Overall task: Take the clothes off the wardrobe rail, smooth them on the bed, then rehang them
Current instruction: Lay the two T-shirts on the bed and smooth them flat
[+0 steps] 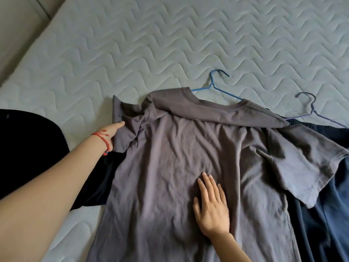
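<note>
A grey T-shirt lies spread on the bed, wrinkled, with its neck end folded over toward me. My left hand, with a red cord bracelet at the wrist, grips the shirt's bunched left sleeve. My right hand lies flat on the shirt's middle, fingers apart, pressing the cloth. A blue hanger lies on the mattress just beyond the collar, partly under it. A purple-grey hanger lies at the right, beside a dark navy garment.
A black garment lies at the left, partly under my left arm and the shirt. The quilted pale mattress stretches beyond. A beige surface borders the bed at the upper left.
</note>
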The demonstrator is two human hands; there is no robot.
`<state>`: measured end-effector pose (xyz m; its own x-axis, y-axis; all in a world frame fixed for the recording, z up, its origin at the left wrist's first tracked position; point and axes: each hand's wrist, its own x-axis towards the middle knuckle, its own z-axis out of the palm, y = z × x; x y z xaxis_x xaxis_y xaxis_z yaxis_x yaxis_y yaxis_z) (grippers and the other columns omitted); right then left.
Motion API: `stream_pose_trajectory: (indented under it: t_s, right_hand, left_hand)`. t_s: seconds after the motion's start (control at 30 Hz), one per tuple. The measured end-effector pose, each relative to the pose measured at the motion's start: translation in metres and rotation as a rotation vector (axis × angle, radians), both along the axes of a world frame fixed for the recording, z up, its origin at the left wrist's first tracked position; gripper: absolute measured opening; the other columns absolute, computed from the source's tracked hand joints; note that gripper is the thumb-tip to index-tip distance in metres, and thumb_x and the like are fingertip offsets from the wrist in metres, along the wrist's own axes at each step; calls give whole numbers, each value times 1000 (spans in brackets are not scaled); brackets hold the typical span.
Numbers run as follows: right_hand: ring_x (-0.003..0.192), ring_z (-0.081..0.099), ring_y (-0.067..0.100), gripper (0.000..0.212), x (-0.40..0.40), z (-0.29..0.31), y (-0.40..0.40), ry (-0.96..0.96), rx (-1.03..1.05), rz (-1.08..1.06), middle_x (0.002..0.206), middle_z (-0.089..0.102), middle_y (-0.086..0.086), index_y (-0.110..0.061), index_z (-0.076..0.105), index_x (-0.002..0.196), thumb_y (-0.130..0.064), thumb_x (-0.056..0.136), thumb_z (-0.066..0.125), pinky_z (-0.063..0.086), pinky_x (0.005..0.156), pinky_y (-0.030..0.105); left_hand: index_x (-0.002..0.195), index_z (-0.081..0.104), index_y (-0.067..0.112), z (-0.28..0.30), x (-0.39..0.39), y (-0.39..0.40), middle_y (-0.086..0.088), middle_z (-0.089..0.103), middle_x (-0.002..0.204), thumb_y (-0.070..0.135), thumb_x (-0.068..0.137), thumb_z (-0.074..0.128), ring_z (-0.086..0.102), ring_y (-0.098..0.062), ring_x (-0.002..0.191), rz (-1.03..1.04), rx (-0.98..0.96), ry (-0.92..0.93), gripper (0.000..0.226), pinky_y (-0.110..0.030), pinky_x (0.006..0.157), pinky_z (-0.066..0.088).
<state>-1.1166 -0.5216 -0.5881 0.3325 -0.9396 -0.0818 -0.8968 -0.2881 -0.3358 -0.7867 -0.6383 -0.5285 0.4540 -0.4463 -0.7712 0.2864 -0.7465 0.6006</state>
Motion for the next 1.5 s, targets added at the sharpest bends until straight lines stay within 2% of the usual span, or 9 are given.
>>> stream_pose_trajectory:
  t_s: [0.13,0.4,0.5,0.57,0.7,0.8,1.0,1.23,1.5]
  right_hand:
    - [143,12,10,53,-1,-2,0,-3,-1,-6,143,46,5,-12,49,129,-32,80,42,9,114,29]
    - [136,26,16,52,-2,6,-2,5,62,18,144,44,5,-13,45,131,-35,84,39,4,114,27]
    - [139,20,13,54,-12,16,2,-93,104,16,149,35,0,-14,44,134,-37,85,39,7,115,23]
    - [136,34,20,48,-24,28,14,-169,127,-108,145,42,4,-13,50,130,-30,86,42,22,111,26]
    - [125,47,31,39,-65,43,69,-180,17,-472,131,55,13,-7,59,117,-14,80,51,35,104,43]
    - [121,50,38,38,-102,45,116,-195,62,-732,128,57,18,-2,62,112,-6,75,56,39,99,49]
    - [121,48,41,44,-144,47,182,-90,217,-933,135,50,21,1,60,116,4,72,68,42,92,50]
    - [117,49,41,58,-146,65,210,-93,340,-1311,123,53,26,-2,48,125,-28,78,70,37,95,53]
    - [90,58,45,26,-140,73,248,-267,418,-1270,90,62,33,3,52,78,-20,90,54,34,68,38]
  left_hand:
    - [80,62,11,12,18,6,-14,66,103,10,81,64,66,-17,68,160,-133,2,2,-35,75,51]
    - [115,52,-1,20,3,98,-26,56,114,12,74,73,57,-37,104,188,-81,-789,47,-42,94,45]
    - [105,60,-5,18,-31,145,-26,59,100,4,77,68,60,-26,85,-17,-210,-881,31,-18,86,44]
    - [102,62,-5,16,-57,181,-25,61,102,1,79,66,56,-14,79,-109,-234,-852,24,-1,74,40]
    - [112,58,-3,-1,-82,253,-25,59,115,14,79,68,51,-40,110,-333,51,-799,38,-46,91,43]
    - [124,50,-3,-8,-86,294,-26,53,127,25,77,71,43,-41,123,-427,236,-742,59,-53,96,40]
    - [120,50,-8,-7,-84,321,-30,56,119,13,77,71,52,-46,110,-432,255,-599,52,-48,92,41]
    - [93,67,-11,-11,-71,337,-27,69,96,11,79,70,64,-36,95,-440,198,-325,26,-38,80,47]
    - [96,61,-21,0,-86,376,-31,65,97,4,83,63,61,-38,99,-331,105,-357,28,-29,74,35]
